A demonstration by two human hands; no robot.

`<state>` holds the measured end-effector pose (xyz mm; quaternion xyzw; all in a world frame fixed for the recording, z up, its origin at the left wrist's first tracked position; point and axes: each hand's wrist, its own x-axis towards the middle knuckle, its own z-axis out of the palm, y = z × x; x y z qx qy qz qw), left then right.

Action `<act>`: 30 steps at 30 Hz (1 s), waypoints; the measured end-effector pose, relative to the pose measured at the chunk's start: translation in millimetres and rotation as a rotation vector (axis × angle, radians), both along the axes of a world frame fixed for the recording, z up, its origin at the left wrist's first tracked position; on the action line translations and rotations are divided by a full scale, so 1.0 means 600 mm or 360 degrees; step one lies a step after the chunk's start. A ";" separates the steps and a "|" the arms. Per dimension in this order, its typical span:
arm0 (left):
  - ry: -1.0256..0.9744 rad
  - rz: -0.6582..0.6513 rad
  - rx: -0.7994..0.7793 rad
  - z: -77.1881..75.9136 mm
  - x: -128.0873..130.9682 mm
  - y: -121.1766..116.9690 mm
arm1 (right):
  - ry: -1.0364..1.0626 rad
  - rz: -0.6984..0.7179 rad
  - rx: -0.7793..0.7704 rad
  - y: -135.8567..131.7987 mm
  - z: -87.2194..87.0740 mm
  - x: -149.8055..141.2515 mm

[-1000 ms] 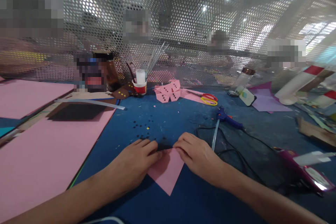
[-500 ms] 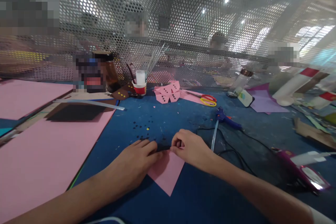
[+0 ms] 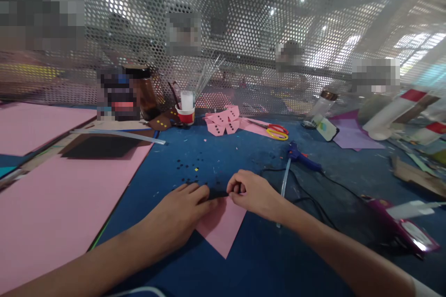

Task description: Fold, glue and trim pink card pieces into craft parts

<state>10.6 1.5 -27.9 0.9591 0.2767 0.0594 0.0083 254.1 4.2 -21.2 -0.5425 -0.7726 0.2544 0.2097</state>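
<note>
A small pink sheet of paper lies on the blue table, its visible part narrowing to a point toward me. At its far left edge rests my left hand, fingers curled and thumb pressed along the paper. My right hand pinches the far edge near the right corner between thumb and curled fingers. The far edge lies in dark shadow, and both hands cover parts of it. Beyond the hands, small black paper dots are scattered with a yellow one among them.
Pink butterfly-like paper pieces with black dots lie ahead, beside red-and-yellow scissors. A blue glue gun and its cord are at right. Large pink sheets cover the left. A paper cup stands before a perforated metal screen.
Both hands stay at the paper's far edge with hardly any movement. The view has shifted very slightly.
</note>
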 end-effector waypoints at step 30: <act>-0.0009 -0.0006 0.0000 0.001 -0.005 0.000 | -0.0097 -0.0130 0.0028 -0.004 0.005 -0.015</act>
